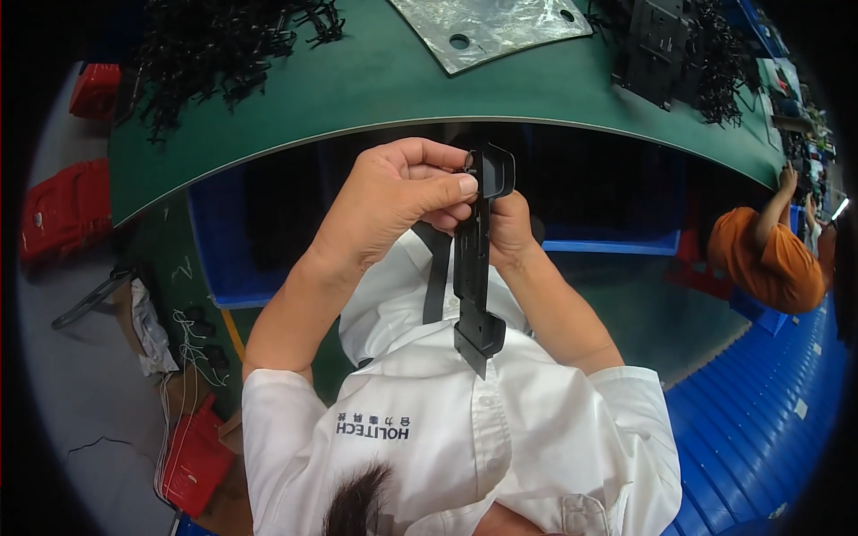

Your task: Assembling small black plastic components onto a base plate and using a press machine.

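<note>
A long black plastic part (474, 259) with a raised, frame-like end stands on edge in front of my white shirt. My left hand (393, 192) is closed at its upper end, with the thumb and forefinger pinching close beside the raised frame. Whether a small separate piece sits between those fingertips cannot be made out. My right hand (511, 223) grips the same part from its other side, its fingers mostly hidden behind it. The lower end of the part hangs free near my shirt buttons.
A green table (375, 85) curves ahead, bearing a heap of small black plastic pieces (214, 54), a silvery sheet with holes (487, 31) and black panels (657, 49). Below are blue bins (219, 241). Red crates (67, 205) stand left; a person in orange (769, 259) sits right.
</note>
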Demonstrator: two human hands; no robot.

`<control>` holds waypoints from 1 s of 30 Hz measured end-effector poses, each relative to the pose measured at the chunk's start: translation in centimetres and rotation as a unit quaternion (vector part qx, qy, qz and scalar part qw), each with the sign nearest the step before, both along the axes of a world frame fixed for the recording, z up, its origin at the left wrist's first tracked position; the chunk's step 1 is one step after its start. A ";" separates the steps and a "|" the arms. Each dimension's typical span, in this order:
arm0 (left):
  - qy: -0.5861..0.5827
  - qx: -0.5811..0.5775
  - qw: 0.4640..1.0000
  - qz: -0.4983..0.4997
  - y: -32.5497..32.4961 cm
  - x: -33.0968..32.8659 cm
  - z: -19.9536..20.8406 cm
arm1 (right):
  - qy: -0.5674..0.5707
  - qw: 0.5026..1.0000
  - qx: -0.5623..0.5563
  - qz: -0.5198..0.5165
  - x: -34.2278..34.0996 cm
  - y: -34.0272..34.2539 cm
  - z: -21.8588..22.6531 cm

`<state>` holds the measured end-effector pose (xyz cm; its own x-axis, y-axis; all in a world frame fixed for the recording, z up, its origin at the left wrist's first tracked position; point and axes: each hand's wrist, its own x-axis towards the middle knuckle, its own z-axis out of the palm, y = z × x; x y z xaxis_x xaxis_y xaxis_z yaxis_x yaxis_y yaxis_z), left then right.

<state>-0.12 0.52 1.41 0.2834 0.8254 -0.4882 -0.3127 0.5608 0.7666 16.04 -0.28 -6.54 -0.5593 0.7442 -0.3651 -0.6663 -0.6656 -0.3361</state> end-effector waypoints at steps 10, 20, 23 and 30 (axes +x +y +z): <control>0.019 0.016 1.000 -0.018 0.2 0.6 0.0 | 0.093 0.995 0.002 0.033 -0.5 0.0 0.3; 0.041 0.030 0.999 -0.021 0.1 0.6 0.4 | 0.058 0.997 -0.036 0.021 -1.0 0.0 1.2; 0.044 0.033 0.998 -0.021 0.1 0.6 0.5 | 0.066 0.997 -0.026 0.030 -0.9 0.0 1.0; 0.043 0.034 0.998 -0.017 0.0 0.8 0.7 | 0.074 0.997 -0.018 0.027 -1.0 0.0 0.5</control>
